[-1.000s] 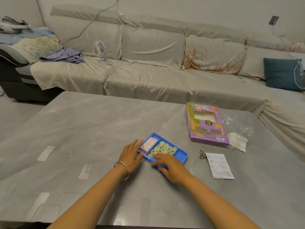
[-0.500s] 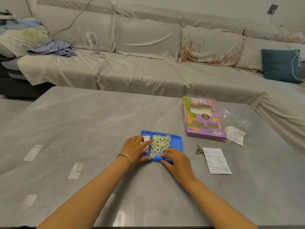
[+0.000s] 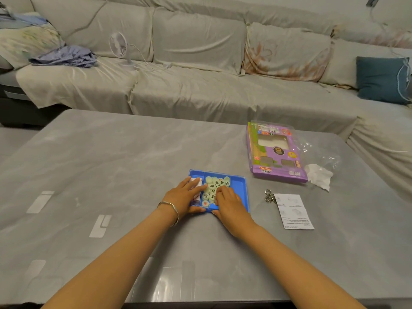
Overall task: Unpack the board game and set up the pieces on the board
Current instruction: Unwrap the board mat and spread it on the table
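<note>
Blue tray (image 3: 239,190): right hand (image 3: 229,201) moved from near rim onto pieces (image 3: 213,185).

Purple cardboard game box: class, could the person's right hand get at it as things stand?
Probably yes: only bare grey table lies between the right hand, at the blue plastic tray, and the purple cardboard game box.

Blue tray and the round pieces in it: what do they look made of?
The blue tray looks like thin moulded plastic, smooth and slightly glossy, with a formed rim and dividers. The round pieces look like pale green, translucent plastic discs with printed characters; stone cannot be excluded.
</note>
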Demonstrator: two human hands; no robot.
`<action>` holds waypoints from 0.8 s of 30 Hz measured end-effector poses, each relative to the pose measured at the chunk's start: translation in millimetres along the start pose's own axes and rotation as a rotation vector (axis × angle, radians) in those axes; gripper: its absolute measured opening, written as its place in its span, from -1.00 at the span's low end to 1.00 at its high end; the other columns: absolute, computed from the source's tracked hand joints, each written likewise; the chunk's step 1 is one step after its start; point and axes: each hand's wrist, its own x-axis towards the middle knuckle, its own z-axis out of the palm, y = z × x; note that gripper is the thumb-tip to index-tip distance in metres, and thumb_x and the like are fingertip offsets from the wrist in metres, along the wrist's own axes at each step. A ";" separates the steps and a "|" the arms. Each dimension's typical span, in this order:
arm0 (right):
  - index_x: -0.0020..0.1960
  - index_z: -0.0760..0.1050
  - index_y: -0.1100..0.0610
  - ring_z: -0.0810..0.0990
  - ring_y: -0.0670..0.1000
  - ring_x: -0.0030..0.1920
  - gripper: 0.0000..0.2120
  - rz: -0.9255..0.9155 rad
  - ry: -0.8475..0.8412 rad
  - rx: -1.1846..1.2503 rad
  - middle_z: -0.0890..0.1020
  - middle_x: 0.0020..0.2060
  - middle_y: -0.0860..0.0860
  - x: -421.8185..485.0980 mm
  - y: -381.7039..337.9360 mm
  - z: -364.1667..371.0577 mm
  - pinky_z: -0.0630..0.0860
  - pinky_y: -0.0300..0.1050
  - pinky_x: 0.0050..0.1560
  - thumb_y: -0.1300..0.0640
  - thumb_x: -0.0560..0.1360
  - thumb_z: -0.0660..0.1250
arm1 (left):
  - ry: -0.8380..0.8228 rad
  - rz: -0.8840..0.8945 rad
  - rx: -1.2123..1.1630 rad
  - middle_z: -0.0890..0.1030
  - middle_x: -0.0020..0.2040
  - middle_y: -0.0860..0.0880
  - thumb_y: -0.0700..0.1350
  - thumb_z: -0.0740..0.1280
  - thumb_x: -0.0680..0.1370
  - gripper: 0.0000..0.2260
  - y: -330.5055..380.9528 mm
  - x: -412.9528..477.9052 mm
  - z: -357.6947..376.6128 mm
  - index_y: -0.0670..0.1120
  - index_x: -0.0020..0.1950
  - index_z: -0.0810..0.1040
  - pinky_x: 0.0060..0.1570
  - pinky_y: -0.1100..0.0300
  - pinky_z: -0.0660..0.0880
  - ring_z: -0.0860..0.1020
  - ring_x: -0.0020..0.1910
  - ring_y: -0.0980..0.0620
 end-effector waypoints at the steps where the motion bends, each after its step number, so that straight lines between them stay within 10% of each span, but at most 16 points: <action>1: 0.34 0.29 0.22 0.27 0.05 0.31 -0.59 0.010 -0.001 -0.016 0.32 0.33 0.09 -0.1 -0.7 2.1 0.25 -0.14 0.28 0.02 0.58 0.17 | -0.001 -0.004 -0.002 -0.06 0.54 0.09 0.28 0.17 0.48 -0.32 0.5 -0.5 -1.2 0.16 0.51 -0.05 0.33 0.02 0.32 -0.12 0.51 0.03; 10: 0.31 0.34 0.15 0.27 0.09 0.33 -0.64 -0.065 0.003 -0.082 0.33 0.33 0.06 -7.7 -0.3 -1.5 0.24 -0.09 0.28 0.04 0.57 0.20 | -0.001 -0.019 0.038 -0.01 0.53 0.06 0.29 0.17 0.48 -0.31 4.4 -9.2 -3.4 0.15 0.51 -0.04 0.31 0.02 0.34 -0.07 0.51 0.00; 16: -0.08 0.36 0.08 0.38 -0.04 -0.08 -0.83 0.180 0.427 0.268 0.45 -0.14 -0.05 -37.8 4.4 5.4 0.28 -0.21 -0.08 0.05 0.47 0.32 | 0.159 -0.276 0.087 0.21 0.40 -0.14 0.34 0.03 0.50 -0.31 43.1 -31.5 14.0 -0.03 0.50 0.04 0.13 0.09 0.38 0.21 0.36 -0.14; 20: -0.14 0.34 0.16 0.55 0.05 -0.40 -0.69 0.695 0.074 0.757 0.55 -0.35 0.06 -33.3 -2.4 5.1 0.45 -0.07 -0.36 -0.09 0.56 0.16 | 0.175 -0.191 0.144 0.18 0.41 -0.16 0.52 -0.16 0.29 -0.11 45.0 -36.7 7.4 0.02 0.47 0.15 0.33 -0.05 0.13 0.15 0.38 -0.19; 24: -0.01 0.40 0.24 0.50 -0.02 -0.60 -0.57 0.785 0.032 0.870 0.60 -0.41 0.07 -16.7 -4.7 10.1 0.36 -0.25 -0.61 -0.16 0.55 0.14 | -0.021 -0.356 -0.098 -0.21 0.52 -0.18 0.55 0.14 0.24 0.11 43.5 -23.0 3.4 -0.08 0.51 -0.23 0.39 -0.25 -0.12 -0.20 0.48 -0.26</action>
